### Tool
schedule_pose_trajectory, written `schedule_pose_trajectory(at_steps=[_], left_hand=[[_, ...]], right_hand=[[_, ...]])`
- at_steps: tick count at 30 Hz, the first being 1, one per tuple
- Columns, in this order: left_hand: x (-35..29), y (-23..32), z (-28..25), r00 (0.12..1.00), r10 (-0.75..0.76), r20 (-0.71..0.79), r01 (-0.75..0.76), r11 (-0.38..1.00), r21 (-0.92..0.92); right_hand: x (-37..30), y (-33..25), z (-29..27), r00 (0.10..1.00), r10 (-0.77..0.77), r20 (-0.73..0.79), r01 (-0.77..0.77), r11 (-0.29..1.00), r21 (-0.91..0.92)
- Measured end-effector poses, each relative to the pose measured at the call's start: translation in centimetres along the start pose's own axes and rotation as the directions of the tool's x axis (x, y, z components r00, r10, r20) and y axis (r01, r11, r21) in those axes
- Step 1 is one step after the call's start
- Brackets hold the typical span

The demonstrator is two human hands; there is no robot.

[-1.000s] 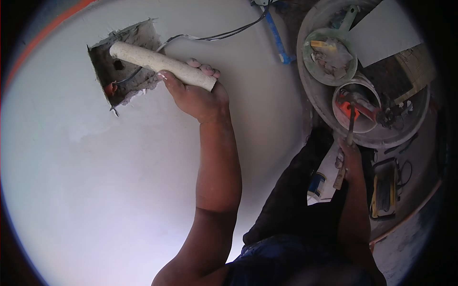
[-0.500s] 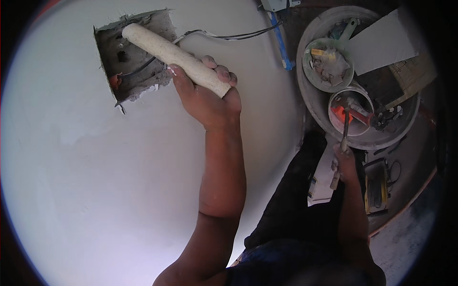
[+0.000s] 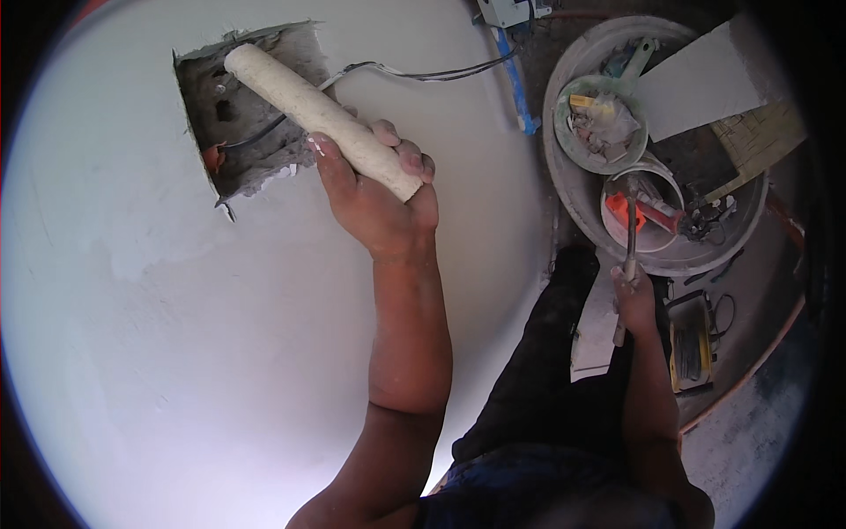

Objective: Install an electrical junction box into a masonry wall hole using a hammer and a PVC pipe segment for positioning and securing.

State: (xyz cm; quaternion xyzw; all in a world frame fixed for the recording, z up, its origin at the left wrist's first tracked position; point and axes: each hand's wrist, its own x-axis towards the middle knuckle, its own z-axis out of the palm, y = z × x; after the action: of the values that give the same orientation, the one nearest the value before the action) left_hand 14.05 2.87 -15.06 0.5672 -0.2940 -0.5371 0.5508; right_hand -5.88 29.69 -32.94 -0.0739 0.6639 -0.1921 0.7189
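A thick, speckled cream rod (image 3: 326, 115) lies in my left hand (image 3: 379, 189), whose fingers and thumb wrap its lower end. Its upper end is in front of a rough square recess (image 3: 207, 97) cut in the pale wall. A dark cable (image 3: 257, 135) comes out of the recess and passes behind the rod. Down at the right, my right hand (image 3: 636, 300) is closed round the handle of a long, slim tool (image 3: 631, 234) that looks like a hammer. The tool's far end is over a white bucket (image 3: 663, 245), and its exact shape is hard to make out.
At the right stands a large round tub (image 3: 564, 181). In it are a green-grey scoop pan (image 3: 564, 132) with rubble, the bucket with a red-handled tool (image 3: 661, 214), and pale board pieces (image 3: 701, 84). A yellow cable reel (image 3: 692, 353) lies below. Blue tape (image 3: 518, 84) runs up the wall edge.
The rod's lower end and my left hand have moved slightly down. My right hand's tool now stands more upright, its far end a little further left. Both grips are kept.
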Motion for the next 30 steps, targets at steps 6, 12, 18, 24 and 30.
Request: schedule_pose_trajectory(at_steps=[6, 12, 18, 24, 30], left_hand=[[-0.3, 0.3, 1.0, 0.999, -0.025, -0.027, 0.025, 1.0, 0.002], [0.4, 0.1, 1.7, 0.985, 0.044, -0.167, -0.027, 0.994, 0.105], [1.0, -0.7, 0.7, 0.98, -0.091, -0.176, 0.071, 0.991, -0.116], [0.9, -0.8, 1.7, 0.972, 0.081, -0.22, -0.067, 0.995, 0.071], [1.3, -0.8, 1.8, 0.964, 0.05, -0.262, -0.073, 0.994, -0.079]], right_hand=[[-2.5, -11.7, 0.5, 0.754, -0.651, 0.083, 0.634, 0.689, -0.351], [-4.8, -26.6, 5.6, 0.413, -0.837, 0.359, 0.841, 0.199, -0.504], [-6.5, -32.0, 8.9, 0.108, -0.812, 0.574, 0.916, -0.143, -0.375], [-6.0, -32.0, 9.9, 0.095, -0.809, 0.58, 0.908, -0.169, -0.384], [-5.2, -33.2, 11.0, 0.005, -0.863, 0.505, 0.896, -0.22, -0.385]])
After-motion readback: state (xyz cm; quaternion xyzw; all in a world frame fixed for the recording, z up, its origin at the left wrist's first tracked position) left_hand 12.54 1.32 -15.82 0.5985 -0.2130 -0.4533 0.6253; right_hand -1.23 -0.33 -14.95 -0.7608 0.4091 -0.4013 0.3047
